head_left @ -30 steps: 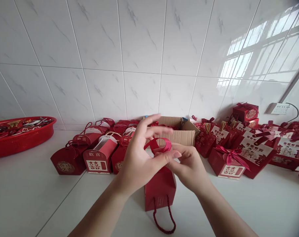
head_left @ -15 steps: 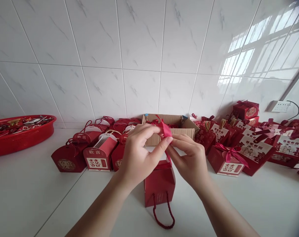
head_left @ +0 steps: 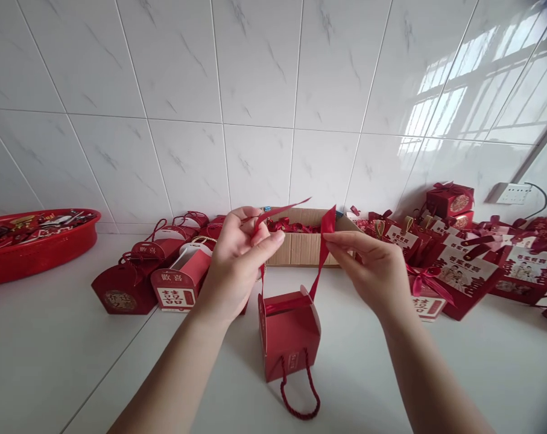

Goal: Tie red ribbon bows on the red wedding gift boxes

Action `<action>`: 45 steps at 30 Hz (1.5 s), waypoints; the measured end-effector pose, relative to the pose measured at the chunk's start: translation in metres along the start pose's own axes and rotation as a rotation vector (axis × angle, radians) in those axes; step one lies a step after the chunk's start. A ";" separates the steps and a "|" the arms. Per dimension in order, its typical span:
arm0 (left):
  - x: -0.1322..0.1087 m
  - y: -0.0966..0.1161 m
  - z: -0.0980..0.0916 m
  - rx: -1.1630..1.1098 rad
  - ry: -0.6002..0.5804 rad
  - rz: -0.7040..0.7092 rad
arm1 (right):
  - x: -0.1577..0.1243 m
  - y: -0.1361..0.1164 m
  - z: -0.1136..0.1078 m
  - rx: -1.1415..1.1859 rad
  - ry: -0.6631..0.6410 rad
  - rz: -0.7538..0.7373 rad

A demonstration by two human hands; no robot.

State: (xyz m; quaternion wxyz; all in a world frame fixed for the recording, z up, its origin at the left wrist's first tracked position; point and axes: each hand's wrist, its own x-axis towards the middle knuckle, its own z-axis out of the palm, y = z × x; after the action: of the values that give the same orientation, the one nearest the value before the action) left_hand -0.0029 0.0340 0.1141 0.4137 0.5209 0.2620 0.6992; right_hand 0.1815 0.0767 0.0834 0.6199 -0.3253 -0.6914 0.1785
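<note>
A small red gift box (head_left: pixel 291 334) stands on the white counter in front of me, its dark red rope handle (head_left: pixel 303 415) hanging down toward me. A red ribbon (head_left: pixel 322 256) runs through the top of the box, and its two ends rise on either side. My left hand (head_left: pixel 241 256) pinches one end between thumb and fingers, the tip trailing off to the right. In a pinch at the other end is my right hand (head_left: pixel 373 265), with the tip standing up above the fingers. The hands are apart above the box.
A cardboard box (head_left: pixel 295 248) holding red items stands against the tiled wall. Several red gift boxes (head_left: pixel 131 289) are grouped at left, and others with bows (head_left: pixel 467 271) at right. A red basin (head_left: pixel 38 253) of wrapped sweets sits far left; a power strip (head_left: pixel 511 194) is at the wall.
My hands were together over the box with the ribbon bunched between them. They have moved apart, left hand leftward and right hand rightward, each with one ribbon end.
</note>
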 end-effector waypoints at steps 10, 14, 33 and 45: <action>0.009 0.003 -0.004 -0.125 -0.025 0.007 | 0.009 0.001 -0.015 0.292 0.014 0.146; 0.014 0.000 -0.008 -0.100 0.006 0.053 | 0.010 -0.001 -0.022 0.274 -0.013 0.193; 0.024 -0.006 -0.033 0.241 -0.028 -0.086 | 0.013 0.000 -0.033 0.251 -0.010 0.172; 0.017 -0.007 -0.022 0.240 0.124 0.130 | 0.012 0.006 -0.024 0.318 0.326 0.016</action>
State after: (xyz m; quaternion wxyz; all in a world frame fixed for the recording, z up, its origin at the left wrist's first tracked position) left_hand -0.0230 0.0541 0.1102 0.2855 0.5382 0.3345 0.7190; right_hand 0.2063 0.0849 0.0925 0.7656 -0.2535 -0.5423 0.2354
